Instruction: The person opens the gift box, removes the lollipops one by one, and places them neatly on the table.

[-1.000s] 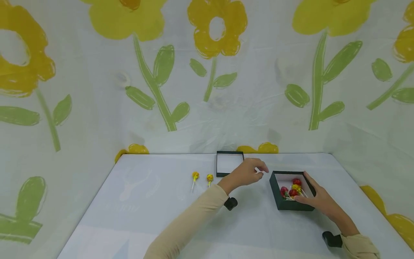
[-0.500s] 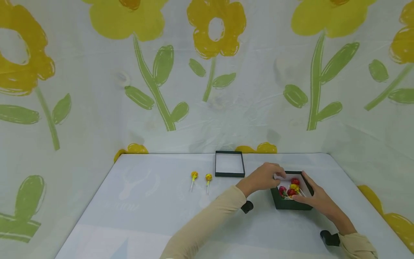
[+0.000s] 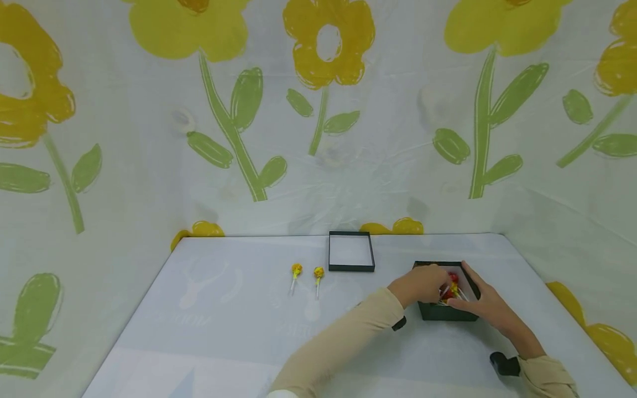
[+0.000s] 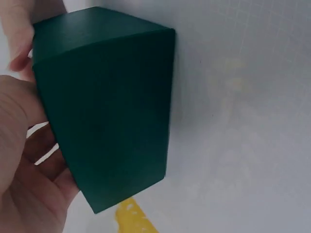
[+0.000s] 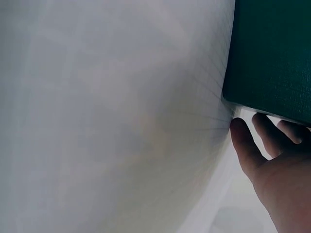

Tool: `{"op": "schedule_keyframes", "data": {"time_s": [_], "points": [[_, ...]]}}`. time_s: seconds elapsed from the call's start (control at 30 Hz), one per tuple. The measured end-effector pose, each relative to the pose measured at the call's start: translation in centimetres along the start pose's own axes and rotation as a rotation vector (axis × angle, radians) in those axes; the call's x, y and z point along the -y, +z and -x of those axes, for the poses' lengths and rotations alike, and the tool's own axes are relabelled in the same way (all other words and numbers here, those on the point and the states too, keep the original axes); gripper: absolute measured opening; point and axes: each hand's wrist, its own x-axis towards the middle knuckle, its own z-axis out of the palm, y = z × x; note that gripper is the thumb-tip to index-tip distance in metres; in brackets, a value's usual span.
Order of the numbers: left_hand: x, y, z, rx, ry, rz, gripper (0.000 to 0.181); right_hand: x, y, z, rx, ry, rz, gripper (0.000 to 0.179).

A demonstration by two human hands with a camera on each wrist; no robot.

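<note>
A dark green box (image 3: pixel 448 313) with a pale inside stands on the right of the table, holding red and yellow lollipops (image 3: pixel 453 278). My left hand (image 3: pixel 422 283) reaches over its left rim, fingertips down among the lollipops and mostly hidden; I cannot tell if they pinch one. In the left wrist view the box's green wall (image 4: pixel 109 126) hides part of that hand (image 4: pixel 34 189). My right hand (image 3: pixel 492 307) holds the box at its right side, thumb at the front rim and a finger at the far corner. The right wrist view shows its fingers (image 5: pixel 245 145) along the wall.
Two yellow lollipops (image 3: pixel 296 269) lie side by side left of centre on the white table (image 3: pixel 199 337). Behind them, near the back edge, sits a shallow dark-rimmed lid (image 3: pixel 350 251), its white inside up. A flower-printed curtain (image 3: pixel 398 166) surrounds the table.
My left hand has moved right, from beside the lid to over the box, and its fingers have gone down inside. My right hand has stayed on the box.
</note>
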Motion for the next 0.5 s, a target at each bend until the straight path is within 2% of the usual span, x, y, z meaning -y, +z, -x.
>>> {"op": "schedule_keyframes", "data": {"time_s": [0.13, 0.2, 0.37, 0.43, 0.5], "points": [[-0.4, 0.8, -0.4, -0.013, -0.006, -0.105, 0.01, 0.1, 0.0, 0.0, 0.005, 0.005, 0.003, 0.105], [-0.5, 1.1, -0.5, -0.02, -0.028, -0.126, 0.011, 0.1, -0.1, 0.0, 0.009, 0.005, 0.004, 0.105], [-0.6, 1.5, -0.6, -0.053, -0.033, -0.202, 0.013, -0.1, -0.1, 0.1, 0.02, 0.006, 0.0, 0.104], [-0.7, 1.5, -0.7, -0.07, -0.036, -0.218, 0.018, -0.2, -0.1, 0.1, 0.019, 0.003, -0.002, 0.104], [-0.8, 1.4, -0.7, -0.084, -0.053, -0.222, 0.017, -0.2, -0.1, 0.0, 0.015, -0.005, -0.001, 0.103]]}}
